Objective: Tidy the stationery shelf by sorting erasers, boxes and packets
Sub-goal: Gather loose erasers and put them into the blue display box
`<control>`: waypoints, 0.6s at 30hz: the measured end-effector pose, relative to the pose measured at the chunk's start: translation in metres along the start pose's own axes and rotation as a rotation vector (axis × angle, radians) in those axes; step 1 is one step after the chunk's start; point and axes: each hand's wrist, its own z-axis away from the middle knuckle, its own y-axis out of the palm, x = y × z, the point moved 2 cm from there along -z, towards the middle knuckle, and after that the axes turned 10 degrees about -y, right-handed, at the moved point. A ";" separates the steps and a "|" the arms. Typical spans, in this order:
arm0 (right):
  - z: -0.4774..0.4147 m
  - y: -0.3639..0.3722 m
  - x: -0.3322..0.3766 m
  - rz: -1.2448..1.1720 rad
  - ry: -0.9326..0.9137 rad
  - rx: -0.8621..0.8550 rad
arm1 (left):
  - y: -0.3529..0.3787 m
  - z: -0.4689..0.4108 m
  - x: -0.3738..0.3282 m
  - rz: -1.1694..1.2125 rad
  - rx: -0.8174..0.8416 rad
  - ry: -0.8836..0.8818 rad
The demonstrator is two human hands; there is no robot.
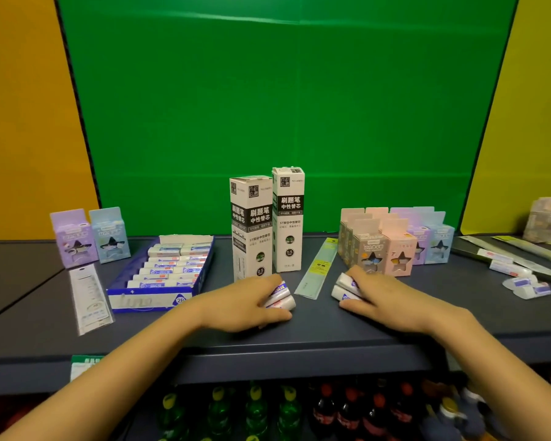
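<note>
Right behind the hands stood two tall white refill boxes (268, 227), with a long green packet (318, 268) lying flat between them and a cluster of pastel boxes (392, 246) to the right. An open blue tray of erasers (159, 272), two more pastel cartons (89, 237) and a clear packet (89, 297) sat to the left, and some loose erasers (527, 286) lay far right. The left hand (248, 302) curled round a couple of white erasers (282, 297) near the front edge of the dark shelf (315, 329), and the right hand (388, 299) gripped another eraser bundle (344, 286) just apart from it, before a green backdrop (283, 106) and above rows of drink bottles (268, 409).
</note>
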 end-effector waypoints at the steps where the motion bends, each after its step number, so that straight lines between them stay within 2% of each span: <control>1: 0.001 -0.001 0.000 -0.014 -0.015 0.004 | -0.004 0.007 0.004 0.058 -0.003 0.005; 5: 0.005 -0.009 0.011 -0.110 -0.093 -0.049 | -0.027 0.042 0.024 0.399 0.027 0.002; 8: 0.006 -0.019 0.036 -0.235 -0.150 -0.134 | -0.051 0.064 0.048 0.480 -0.099 -0.035; 13: -0.014 -0.031 0.091 -0.406 -0.254 -0.229 | -0.077 0.075 0.101 0.768 -0.242 -0.323; 15: -0.029 -0.029 0.115 -0.400 -0.313 -0.240 | -0.081 0.074 0.125 0.791 -0.237 -0.385; 18: -0.060 -0.020 0.151 -0.254 -0.409 -0.256 | -0.085 0.075 0.153 0.750 -0.206 -0.418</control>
